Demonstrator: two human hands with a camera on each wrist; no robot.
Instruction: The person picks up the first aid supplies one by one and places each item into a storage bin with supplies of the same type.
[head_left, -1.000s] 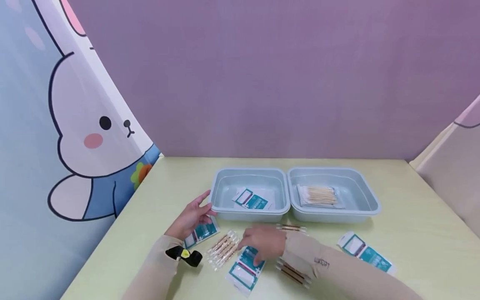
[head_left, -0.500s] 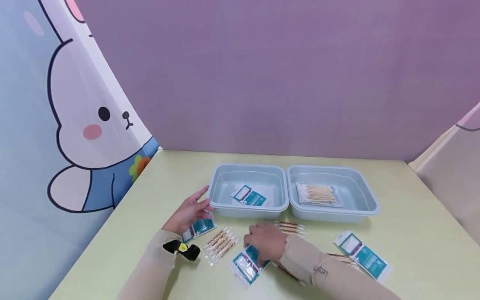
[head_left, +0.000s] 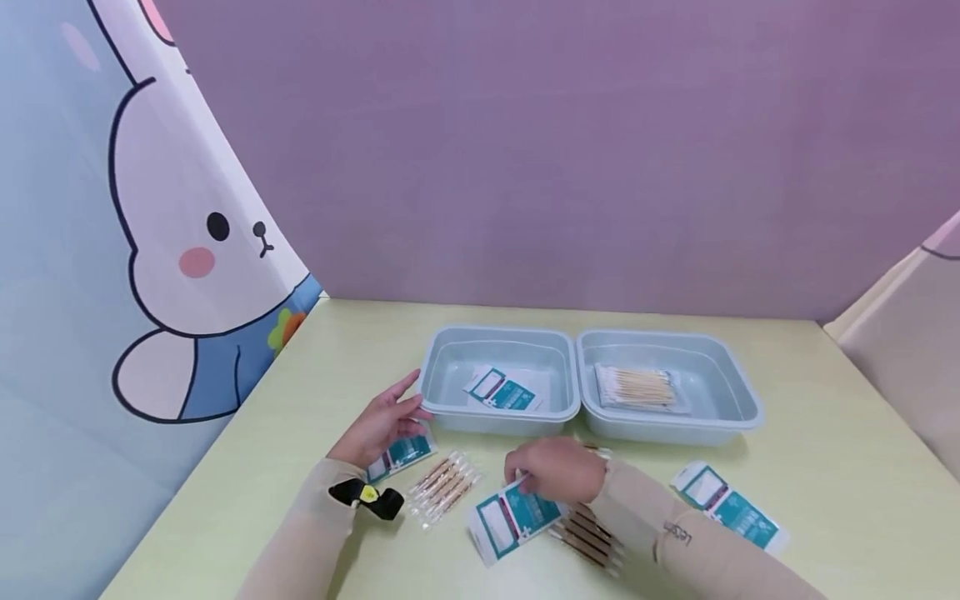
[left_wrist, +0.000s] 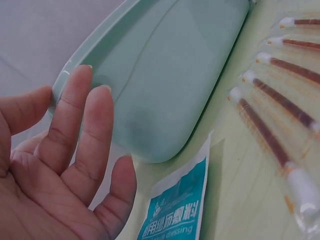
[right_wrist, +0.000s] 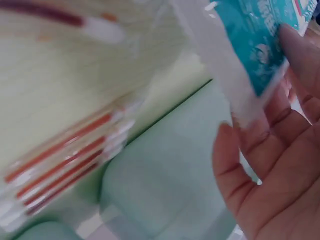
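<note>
In the head view my right hand (head_left: 558, 471) pinches a teal-and-white dressing packet (head_left: 517, 518) by one edge, lifted over the table; the right wrist view shows thumb and fingers on the packet (right_wrist: 260, 45). My left hand (head_left: 382, 425) touches the near left corner of the left bin (head_left: 495, 423), its fingers fairly straight. Below that hand lies another dressing packet (head_left: 408, 452), partly hidden. Between the hands is a clear-wrapped strip of brown swabs (head_left: 444, 489). A second such strip (head_left: 587, 537) lies partly under the held packet.
Inside the left bin is a dressing packet (head_left: 501, 390). The adjoining right bin (head_left: 675, 429) holds a bag of wooden-stick cotton swabs (head_left: 641, 389). Another dressing packet (head_left: 731, 507) lies beyond my right forearm. More brown swabs are partly hidden behind my right hand.
My right hand has moved slightly right and taken up the dressing packet, which has turned and come up from the table. My left hand stays at the bin corner.
</note>
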